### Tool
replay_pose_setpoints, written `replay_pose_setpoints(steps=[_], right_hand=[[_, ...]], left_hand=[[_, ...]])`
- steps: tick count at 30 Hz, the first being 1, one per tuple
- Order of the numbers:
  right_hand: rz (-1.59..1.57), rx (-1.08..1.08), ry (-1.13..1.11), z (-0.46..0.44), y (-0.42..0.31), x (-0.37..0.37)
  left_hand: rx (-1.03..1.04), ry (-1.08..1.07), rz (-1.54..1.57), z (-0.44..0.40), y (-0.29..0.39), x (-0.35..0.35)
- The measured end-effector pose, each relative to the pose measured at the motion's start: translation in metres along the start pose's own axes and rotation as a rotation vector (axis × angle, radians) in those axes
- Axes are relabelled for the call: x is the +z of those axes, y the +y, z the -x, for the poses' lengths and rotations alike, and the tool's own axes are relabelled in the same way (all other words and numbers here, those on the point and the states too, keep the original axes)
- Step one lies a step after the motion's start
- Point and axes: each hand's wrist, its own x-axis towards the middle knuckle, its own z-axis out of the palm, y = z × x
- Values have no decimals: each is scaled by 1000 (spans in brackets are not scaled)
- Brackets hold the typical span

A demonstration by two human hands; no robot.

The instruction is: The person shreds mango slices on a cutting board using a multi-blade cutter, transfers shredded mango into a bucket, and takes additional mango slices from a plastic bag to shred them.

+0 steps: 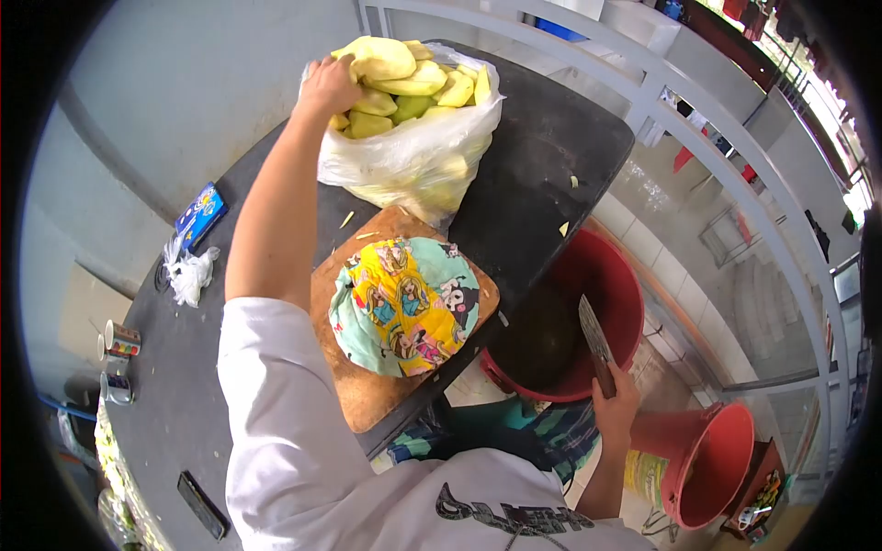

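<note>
My left hand (333, 84) reaches over the left rim of a white plastic bag (404, 165), its fingers curled against a large pale-yellow peeled mango (381, 57) on top of the pile. Several more peeled mango pieces (455, 89) fill the bag, a few greener than the rest. In my right hand (617, 404) is the handle of a knife (597, 335), its blade pointing up and away over a large red tub (616, 275). Between my arms a wooden cutting board (363, 390) lies on the table, mostly covered by a round cartoon-print cloth (409, 303).
On the dark table (266, 395) are a blue packet (200, 216), a crumpled white plastic bag (191, 275), cups (119, 340) and a phone (202, 505). A red bucket (707, 468) stands at lower right. Metal railing (726, 165) runs along the right.
</note>
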Motion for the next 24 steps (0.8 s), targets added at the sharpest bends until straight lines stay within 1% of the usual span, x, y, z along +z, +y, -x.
replay_pose_setpoints(steps=[1,3,4,5,7,11,13,14,16,17,19,20,21,22,23,24], right_hand=[[3,-3,9,-3,-1,0],[-7,15,-7,-4,-2,0],[-1,17,-3,-5,-3,0],[-20,9,9,-6,-5,2],[-36,-2,21,-9,-12,3],[-82,-55,21,-12,-25,4],[-112,-62,25,-11,-29,5],[-119,-53,15,-11,-31,4],[-127,-44,7,-13,-39,2],[-160,-35,4,-13,-44,-1],[-193,-22,-7,-15,-56,-9],[-351,86,-44,-15,-63,-13],[-509,195,-80,-17,-69,-16],[-509,203,-88,-18,-72,-19],[-625,227,-120,-19,-76,-21],[-743,252,-148,-21,-80,-23]], left_hand=[[2,8,5,-15,-21,16],[-58,-229,42,-36,-47,40],[-36,-326,-36,-34,-37,16],[-35,-326,-31,-35,-34,5],[-80,-359,158,-38,-38,1],[-144,-285,223,-40,-40,18],[-30,-437,144,-31,-27,6],[-33,-438,143,-24,-24,3],[-35,-269,249,-12,-18,0],[-36,-274,247,-4,-16,-1],[-16,-136,890,21,-9,-18],[-20,-144,886,40,0,-31],[-23,-88,936,63,13,-46],[-27,-33,985,88,25,-55],[11,-59,1030,109,33,-56],[-62,-195,1164,134,42,-64]])
